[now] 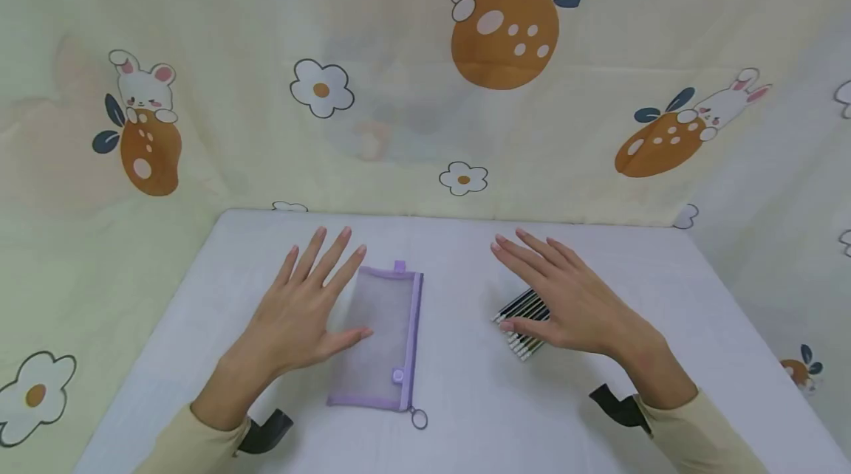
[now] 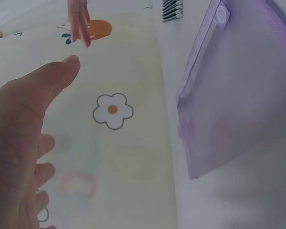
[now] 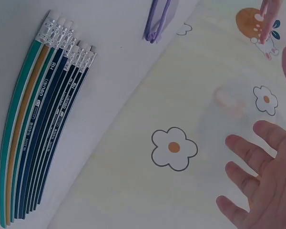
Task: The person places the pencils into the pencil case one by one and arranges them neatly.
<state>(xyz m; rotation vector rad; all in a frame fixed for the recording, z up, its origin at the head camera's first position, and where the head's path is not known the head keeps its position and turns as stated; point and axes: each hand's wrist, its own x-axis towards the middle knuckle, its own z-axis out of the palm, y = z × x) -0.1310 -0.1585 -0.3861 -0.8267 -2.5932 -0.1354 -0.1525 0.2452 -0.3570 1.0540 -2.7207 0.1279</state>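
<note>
A purple mesh zip pouch [image 1: 379, 341] lies flat on the white table, its zipper along the right side. Over the pouch's left part, my left hand [image 1: 299, 315] hovers with fingers spread, holding nothing. Several pencils [image 3: 43, 109] in green, yellow and dark blue lie side by side in a bundle, with white erasers in silvery ferrules. My right hand [image 1: 572, 304] is held above them, fingers extended and grasping nothing; in the head view it covers much of the pencils. The left wrist view shows the pouch [image 2: 248, 90] below the hand.
The white table [image 1: 465, 415] runs back to a cream cloth [image 1: 385, 142] printed with rabbits, oranges and flowers, which hangs behind and at both sides. A small ring [image 1: 419, 418] hangs off the pouch's near corner. Dark straps [image 1: 266, 433] show at both wrists.
</note>
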